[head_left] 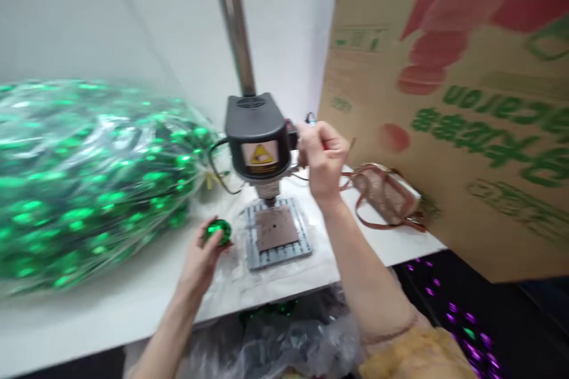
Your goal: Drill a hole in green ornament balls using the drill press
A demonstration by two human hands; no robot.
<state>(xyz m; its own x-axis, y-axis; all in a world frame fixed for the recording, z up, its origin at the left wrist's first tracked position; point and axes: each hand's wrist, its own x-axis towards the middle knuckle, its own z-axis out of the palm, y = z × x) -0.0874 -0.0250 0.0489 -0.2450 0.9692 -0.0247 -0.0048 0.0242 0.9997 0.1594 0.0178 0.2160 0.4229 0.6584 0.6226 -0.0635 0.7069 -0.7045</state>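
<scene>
Green metallic ball [218, 232] clasped in the left hand [200, 257], its fingers curled around it, held above the bench [89, 325] just left of the drill press [255, 136]. Right hand [322, 160] raised at the side of the black drill head, fingers drawn together close to its casing; whether they grip anything there cannot be told. Drill press stands on a steel column [233, 18], with a yellow warning label [260, 155] on the front of the head. Beneath the head lies a grey base plate [275, 257] carrying a brown pad [276, 228], with a thin sheet of clear plastic spread under and around it. Left of the press, a large clear bag [89, 189] packed with green balls rests on the bench, its tied neck near the press. Right of the press, a tan pouch [386, 195] with brown straps lies against a printed cardboard box [457, 112] that stands upright at the bench edge. Below the bench edge sits a second plastic bag [275, 343] with green glints inside. Yellow sleeve [415, 355] covers the right forearm near the elbow.
</scene>
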